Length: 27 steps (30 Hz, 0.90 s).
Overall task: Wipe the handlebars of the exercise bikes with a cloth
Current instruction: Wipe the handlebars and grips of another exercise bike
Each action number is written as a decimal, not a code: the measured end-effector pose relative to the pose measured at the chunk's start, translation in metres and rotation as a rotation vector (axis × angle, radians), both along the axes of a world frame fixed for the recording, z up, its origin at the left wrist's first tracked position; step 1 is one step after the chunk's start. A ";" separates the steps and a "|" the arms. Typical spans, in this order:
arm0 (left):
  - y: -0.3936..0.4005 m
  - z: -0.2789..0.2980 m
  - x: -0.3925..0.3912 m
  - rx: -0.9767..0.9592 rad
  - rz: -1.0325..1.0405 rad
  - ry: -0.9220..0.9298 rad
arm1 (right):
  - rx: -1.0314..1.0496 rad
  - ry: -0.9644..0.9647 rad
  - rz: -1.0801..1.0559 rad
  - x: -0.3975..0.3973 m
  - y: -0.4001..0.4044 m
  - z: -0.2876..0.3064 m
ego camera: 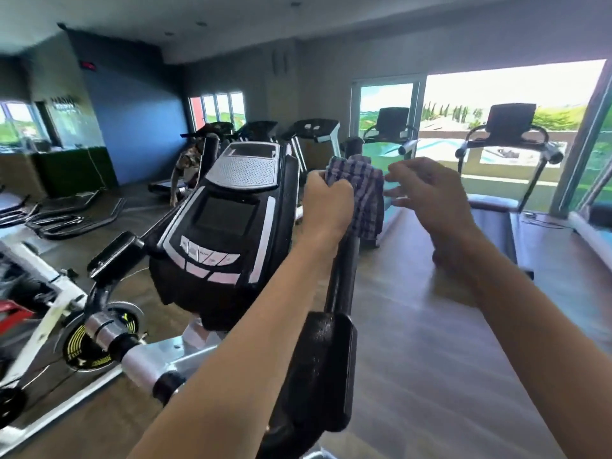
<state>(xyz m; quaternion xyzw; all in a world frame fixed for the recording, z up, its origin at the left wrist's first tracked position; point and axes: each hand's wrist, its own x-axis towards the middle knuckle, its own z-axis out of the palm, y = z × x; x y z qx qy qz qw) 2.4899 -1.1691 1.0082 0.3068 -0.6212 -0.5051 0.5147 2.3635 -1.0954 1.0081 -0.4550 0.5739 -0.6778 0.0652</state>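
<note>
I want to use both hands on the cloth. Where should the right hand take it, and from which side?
Take the loose hanging end of the cloth from the right. The left hand already grips its upper left part, and the right hand hovers open beside that free edge.

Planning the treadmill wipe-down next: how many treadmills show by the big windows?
2: one treadmill behind the checked cloth, another treadmill at far right. More dark machines farther left may be treadmills; unclear.
</note>
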 end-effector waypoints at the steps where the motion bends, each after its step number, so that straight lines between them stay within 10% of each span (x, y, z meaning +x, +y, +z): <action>1: -0.008 0.005 -0.014 -0.004 0.033 0.017 | 0.008 0.016 0.008 -0.013 -0.012 0.008; 12: -0.063 -0.022 -0.107 -0.432 0.662 -0.228 | 0.161 0.467 0.200 -0.074 -0.101 0.049; 27: -0.044 -0.042 -0.089 -0.672 0.733 -0.731 | 0.198 0.562 0.272 -0.077 -0.118 0.048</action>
